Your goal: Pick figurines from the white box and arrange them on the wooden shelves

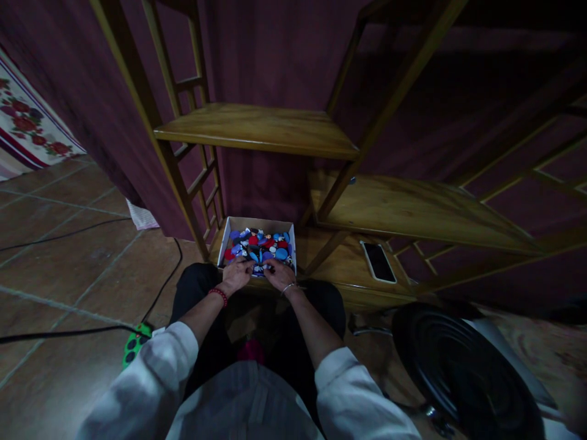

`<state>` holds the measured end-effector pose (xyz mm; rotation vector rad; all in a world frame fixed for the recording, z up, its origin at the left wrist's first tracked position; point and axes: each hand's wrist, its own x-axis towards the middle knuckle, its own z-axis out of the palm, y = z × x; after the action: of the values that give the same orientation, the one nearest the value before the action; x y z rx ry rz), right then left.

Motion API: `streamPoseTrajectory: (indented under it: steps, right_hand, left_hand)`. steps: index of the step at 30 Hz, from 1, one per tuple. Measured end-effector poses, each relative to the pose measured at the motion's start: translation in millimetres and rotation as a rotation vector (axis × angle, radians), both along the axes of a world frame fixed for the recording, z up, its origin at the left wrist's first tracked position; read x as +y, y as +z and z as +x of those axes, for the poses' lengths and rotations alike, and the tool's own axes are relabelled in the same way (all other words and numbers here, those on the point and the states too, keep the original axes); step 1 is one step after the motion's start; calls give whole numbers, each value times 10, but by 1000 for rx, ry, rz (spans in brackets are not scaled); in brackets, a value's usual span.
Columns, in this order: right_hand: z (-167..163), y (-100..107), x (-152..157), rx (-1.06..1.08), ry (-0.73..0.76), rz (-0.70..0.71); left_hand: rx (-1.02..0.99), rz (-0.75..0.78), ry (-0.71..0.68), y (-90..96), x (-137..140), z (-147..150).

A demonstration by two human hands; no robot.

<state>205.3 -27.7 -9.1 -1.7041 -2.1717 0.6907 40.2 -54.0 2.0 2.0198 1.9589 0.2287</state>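
Observation:
A shallow white cardboard box [293, 244] stands on the lowest wooden shelf in front of me. It is filled with many small colourful pieces [268, 244], blue, red, purple, black and white, some of them flat and round; their kind is too small to make out. My left hand [236, 275] is over the box's near left part, fingers bent inward. From the right, my right hand [279, 275] reaches over the near edge, its fingertips close to the left ones. Both hands look closed in a pinch. What they hold between them is too small to name.
A wooden shelf unit [257, 125] rises around the box, with an upper board above my hands. A white-edged phone [380, 263] lies right of the box. On the floor at left are a green power strip [136, 343] and black cables [68, 334]. A black round stool [463, 366] stands at right.

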Motion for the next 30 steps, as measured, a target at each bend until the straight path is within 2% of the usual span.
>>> streamPoseTrajectory:
  steps: [9,17,25,30]
  right_hand:
    - [-9,13,5,-13,-24,-40]
    - [-51,56,5,-74,-108,-66]
    - [-74,109,51,-137,-90,-153]
    - [-48,83,15,-115,-49,-71]
  left_hand:
    - [-89,46,-80,4,46,88]
    - [-83,91,38,26,82,242]
    - [-49,4,-71,5,198,250]
    - [-143,59,-57,-8,167,157]
